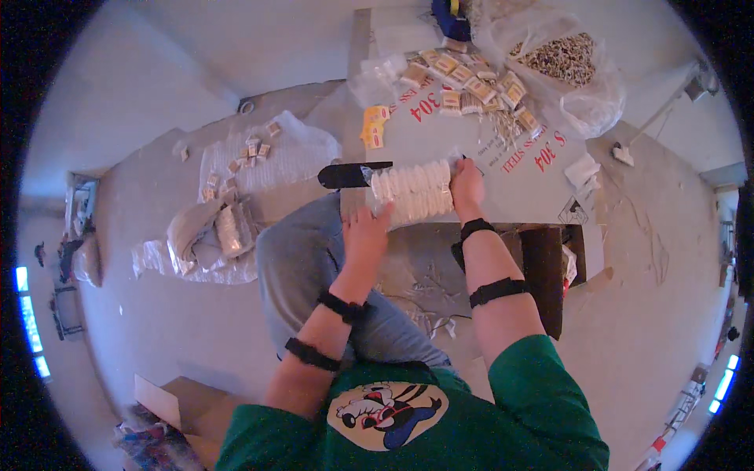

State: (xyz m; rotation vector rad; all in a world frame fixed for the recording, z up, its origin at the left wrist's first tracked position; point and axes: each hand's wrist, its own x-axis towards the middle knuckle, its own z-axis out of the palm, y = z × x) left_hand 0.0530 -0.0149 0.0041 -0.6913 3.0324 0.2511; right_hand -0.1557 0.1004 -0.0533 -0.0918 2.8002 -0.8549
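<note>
A clear plastic pack (412, 188) of white, ribbed pieces in rows lies crosswise in front of me, at the near edge of a large grey board (440, 141). My right hand (467, 187) is closed around the pack's right end. At its near left corner is my left hand (366, 231), fingers stretched out and apart, the thumb against the pack. A flat black piece with a rounded end (344, 176) sticks out to the left beside the pack; its other end is hidden. Yellow printed cards (375, 127) lie just beyond it.
Several small packs of thin sticks (463, 74) are heaped at the back of the board. A clear bag (601, 110) of loose brown-and-white sticks lies at the far right. More small packs (255, 147) rest on plastic wrap (302, 145) to the left. An open carton (196, 400) stands at lower left.
</note>
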